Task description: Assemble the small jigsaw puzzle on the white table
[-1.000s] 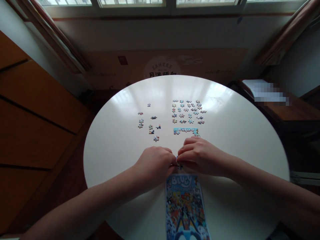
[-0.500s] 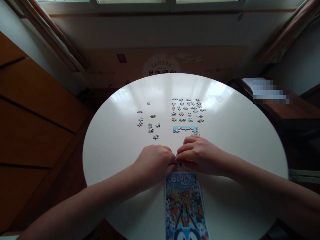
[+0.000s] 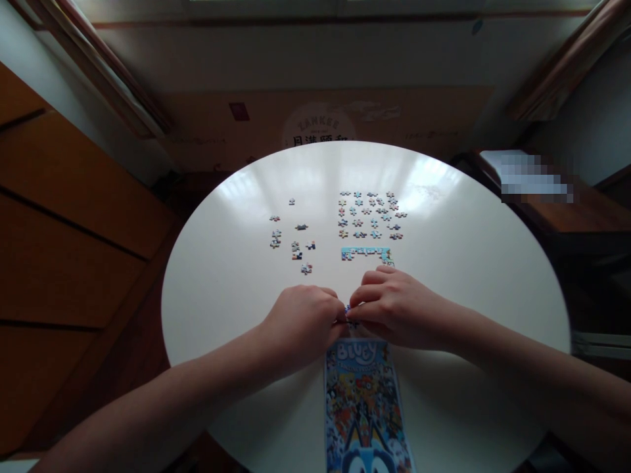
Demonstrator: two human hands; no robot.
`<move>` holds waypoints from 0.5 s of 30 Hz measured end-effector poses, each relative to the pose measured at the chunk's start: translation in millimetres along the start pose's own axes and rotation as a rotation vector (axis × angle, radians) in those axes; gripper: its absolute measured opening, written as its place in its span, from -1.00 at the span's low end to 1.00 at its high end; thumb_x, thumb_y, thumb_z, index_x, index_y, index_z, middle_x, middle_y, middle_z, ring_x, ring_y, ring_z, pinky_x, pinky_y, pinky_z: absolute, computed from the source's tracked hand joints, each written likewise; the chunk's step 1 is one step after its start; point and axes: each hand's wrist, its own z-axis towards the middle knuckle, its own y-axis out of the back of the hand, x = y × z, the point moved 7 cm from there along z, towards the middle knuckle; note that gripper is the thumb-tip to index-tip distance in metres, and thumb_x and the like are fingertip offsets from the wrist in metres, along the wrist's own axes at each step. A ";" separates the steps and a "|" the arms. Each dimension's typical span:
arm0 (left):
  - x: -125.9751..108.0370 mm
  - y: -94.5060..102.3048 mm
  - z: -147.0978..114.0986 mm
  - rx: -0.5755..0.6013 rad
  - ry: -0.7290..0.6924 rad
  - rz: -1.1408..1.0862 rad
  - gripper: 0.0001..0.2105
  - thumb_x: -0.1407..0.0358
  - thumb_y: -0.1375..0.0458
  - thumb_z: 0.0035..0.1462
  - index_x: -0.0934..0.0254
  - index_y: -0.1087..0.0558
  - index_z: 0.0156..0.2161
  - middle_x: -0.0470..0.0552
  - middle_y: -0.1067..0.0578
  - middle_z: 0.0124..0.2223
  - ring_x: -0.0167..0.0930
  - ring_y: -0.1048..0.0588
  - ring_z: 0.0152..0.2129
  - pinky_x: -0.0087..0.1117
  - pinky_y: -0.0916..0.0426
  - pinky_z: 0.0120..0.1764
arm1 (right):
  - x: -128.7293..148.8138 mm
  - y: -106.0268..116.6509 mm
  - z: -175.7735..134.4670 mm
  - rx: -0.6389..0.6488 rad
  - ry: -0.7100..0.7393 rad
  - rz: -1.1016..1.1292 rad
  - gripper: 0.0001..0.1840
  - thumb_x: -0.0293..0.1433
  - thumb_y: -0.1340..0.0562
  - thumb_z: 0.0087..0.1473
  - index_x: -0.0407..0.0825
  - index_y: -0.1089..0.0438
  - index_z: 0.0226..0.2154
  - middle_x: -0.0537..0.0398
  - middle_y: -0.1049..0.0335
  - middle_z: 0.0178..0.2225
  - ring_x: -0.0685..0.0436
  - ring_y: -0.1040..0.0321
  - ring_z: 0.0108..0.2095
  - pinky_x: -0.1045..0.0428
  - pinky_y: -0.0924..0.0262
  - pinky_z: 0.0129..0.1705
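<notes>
White and glossy, an oval tabletop carries jigsaw pieces in several groups, with two bare hands meeting near its middle. The left hand has its fingers curled in, thumb and forefinger pinched together at the edge of a small clump of jigsaw pieces. From the other side, the right hand bends its fingers down onto the same clump, its thumb and fingertips closed on it. Between them the fingers hide most of the clump, so how many pieces it has and whether they interlock cannot be told; dark and bluish bits show.

Just beyond the right hand's knuckles lies a joined puzzle section, a light-blue strip with a short leg turning down at each end. Farther back, loose pieces sit apart in rough rows. Off to the left, a sparser scatter of pieces spreads out, a few of them touching.

Directly below the hands, a printed Bluey picture lies on the tabletop, its title towards the clump and its lower end cut off by the view. Orange-brown wooden panels stand at far left, and a curtain hangs beside them.
</notes>
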 end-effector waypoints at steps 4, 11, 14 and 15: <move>-0.7 0.3 -0.1 -0.006 0.009 0.011 -0.85 0.27 -0.24 0.17 0.20 -0.64 -0.38 -0.05 -0.61 -0.36 -0.39 -0.51 -0.47 -0.39 -0.19 -0.44 | 6.6 -0.7 0.3 0.037 -0.011 -0.049 -0.75 -0.29 -0.19 0.35 0.02 -0.57 -0.26 0.10 -0.59 -0.27 -0.10 -0.27 -0.28 -0.08 0.08 -0.21; 0.2 -0.1 0.0 -0.008 0.014 0.022 -0.84 0.23 -0.25 0.18 0.20 -0.65 -0.36 -0.03 -0.61 -0.35 -0.36 -0.52 -0.44 -0.38 -0.19 -0.43 | 5.6 -1.0 0.7 0.008 -0.029 -0.030 -0.68 -0.22 -0.16 0.38 0.01 -0.55 -0.28 0.09 -0.59 -0.28 -0.10 -0.30 -0.27 -0.07 0.06 -0.21; 0.2 0.1 0.6 -0.023 0.003 0.005 -0.84 0.22 -0.25 0.19 0.20 -0.65 -0.34 -0.02 -0.61 -0.33 -0.37 -0.51 -0.44 -0.39 -0.21 -0.42 | -0.4 -1.5 0.1 -0.022 -0.030 0.031 -0.72 -0.18 -0.21 0.35 0.03 -0.56 -0.24 0.11 -0.60 -0.23 -0.09 -0.34 -0.23 -0.04 0.00 -0.18; 0.4 0.0 0.9 -0.027 0.004 0.002 -0.85 0.22 -0.25 0.19 0.19 -0.65 -0.33 -0.02 -0.61 -0.33 -0.38 -0.51 -0.44 -0.40 -0.21 -0.42 | -1.9 -1.7 0.0 -0.031 -0.028 0.039 -0.74 -0.17 -0.22 0.34 0.04 -0.56 -0.22 0.11 -0.60 -0.23 -0.08 -0.35 -0.23 -0.03 -0.01 -0.17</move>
